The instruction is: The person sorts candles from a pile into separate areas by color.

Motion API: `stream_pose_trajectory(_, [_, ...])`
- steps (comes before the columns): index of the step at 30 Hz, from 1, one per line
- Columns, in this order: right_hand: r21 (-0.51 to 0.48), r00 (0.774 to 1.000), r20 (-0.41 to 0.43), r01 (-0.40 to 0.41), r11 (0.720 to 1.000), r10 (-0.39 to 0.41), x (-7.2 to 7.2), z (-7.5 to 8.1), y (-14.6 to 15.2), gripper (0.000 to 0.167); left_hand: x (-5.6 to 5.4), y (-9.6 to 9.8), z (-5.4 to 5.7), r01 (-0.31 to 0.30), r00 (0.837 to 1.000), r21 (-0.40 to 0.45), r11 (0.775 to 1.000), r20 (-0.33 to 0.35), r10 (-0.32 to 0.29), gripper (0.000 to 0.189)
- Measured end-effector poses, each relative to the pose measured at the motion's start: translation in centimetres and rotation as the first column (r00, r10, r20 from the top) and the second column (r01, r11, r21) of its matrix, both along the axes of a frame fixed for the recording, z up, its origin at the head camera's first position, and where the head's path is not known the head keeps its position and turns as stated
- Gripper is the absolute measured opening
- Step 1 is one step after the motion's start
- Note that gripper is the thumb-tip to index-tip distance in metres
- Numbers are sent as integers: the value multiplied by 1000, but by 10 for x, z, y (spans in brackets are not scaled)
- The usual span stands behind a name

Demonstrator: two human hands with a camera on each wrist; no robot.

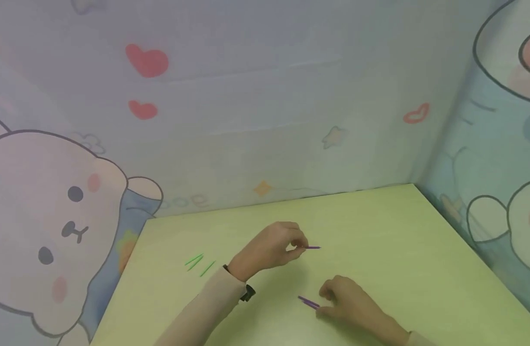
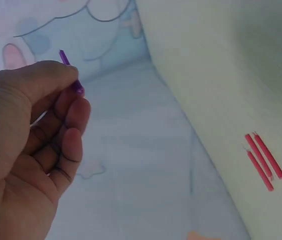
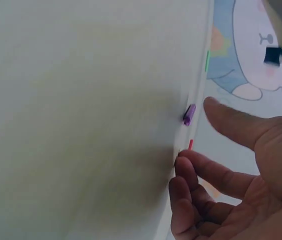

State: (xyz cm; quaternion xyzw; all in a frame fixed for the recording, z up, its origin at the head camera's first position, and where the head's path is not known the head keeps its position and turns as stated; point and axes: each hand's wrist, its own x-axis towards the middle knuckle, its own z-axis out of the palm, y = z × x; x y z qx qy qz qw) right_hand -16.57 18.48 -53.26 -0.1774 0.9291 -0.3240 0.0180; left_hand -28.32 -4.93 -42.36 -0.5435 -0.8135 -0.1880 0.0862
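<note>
My left hand (image 1: 275,246) pinches a thin purple candle (image 1: 314,247) between thumb and fingertips above the table. In the left wrist view that purple candle (image 2: 64,56) pokes out past the thumb. Close to the table, my right hand (image 1: 353,303) has its thumb and fingers spread apart with nothing between them. Right by its thumb, purple candles (image 1: 307,301) lie side by side. Three red candles (image 2: 261,162) with short wicks lie on the table in the left wrist view; the left hand and arm hide them in the head view.
Three green candles (image 1: 195,262) lie left of my left forearm on the pale yellow-green table (image 1: 377,226). A cartoon-printed backdrop (image 1: 247,96) rises along the table's back edge and sides. A dark band (image 1: 247,292) sits on my left wrist.
</note>
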Motion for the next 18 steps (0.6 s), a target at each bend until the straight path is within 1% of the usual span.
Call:
stream_pose_trajectory(4, [1,999,26,44,999,-44,2,0,-5,36,-25,16,-10,29,999,-58,998,26,-28,8])
stream_pose_trajectory(7, [-28,998,33,48,998,-47,2,-1,-6,32,-45,29,-24,40,999,-93,995,39,-37,8])
stream_pose_trajectory(10, [-65,999,30,31,997,-29,1,-3,-5,26,-61,41,-39,39,998,-127,991,53,-32,7])
stream_pose_trajectory(12, [-86,999,39,19,996,-15,1,-5,-4,21,-70,51,-48,44,998,-148,988,60,-36,7])
stream_pose_trajectory(14, [-108,999,51,6,994,-1,1,-6,-3,18,-76,61,-56,62,997,-163,985,55,-54,6])
stream_pose_trajectory(18, [-129,998,54,-13,992,20,2,-7,0,20,-85,83,-67,95,995,-208,974,15,-94,7])
